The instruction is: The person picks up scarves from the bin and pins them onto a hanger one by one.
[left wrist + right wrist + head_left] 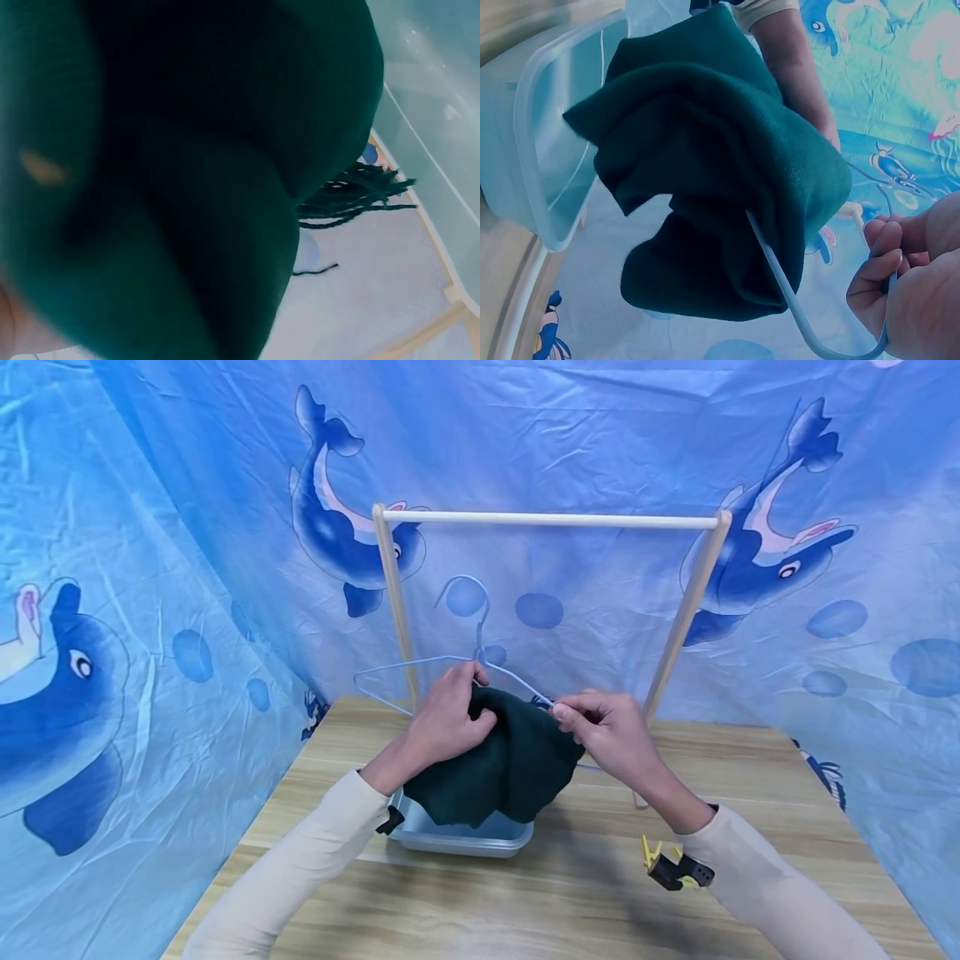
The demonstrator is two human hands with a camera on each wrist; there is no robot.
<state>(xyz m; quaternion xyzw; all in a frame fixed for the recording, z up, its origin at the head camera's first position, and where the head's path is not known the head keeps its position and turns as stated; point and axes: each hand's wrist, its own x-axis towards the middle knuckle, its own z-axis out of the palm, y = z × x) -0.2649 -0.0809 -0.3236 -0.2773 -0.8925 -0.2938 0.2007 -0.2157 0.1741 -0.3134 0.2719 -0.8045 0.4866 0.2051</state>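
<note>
Left hand (pixel 446 714): gripping dark green cloth (pixel 487 777) just below the hanger's (pixel 780 276) neck. Right hand (pixel 615 731): pinching the hanger near one end. Cloth: bunched above the tub (pixel 465 845), hanger wire entering its folds; a loosened left grip could drop it. Tub: on bench (pixel 465 910). Rack (pixel 555 519): behind; careless swinging could knock it.

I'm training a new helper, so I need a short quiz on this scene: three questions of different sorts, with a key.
1. What does the right hand pinch?
A) a spoon
B) a wire hanger
C) a cup

2. True or false: the hanger's hook is apart from the white bar.

3. Fill in: on the table, partly hidden by the green cloth in the head view, stands a pale ____.

Key: 1. B; 2. true; 3. tub.
</note>
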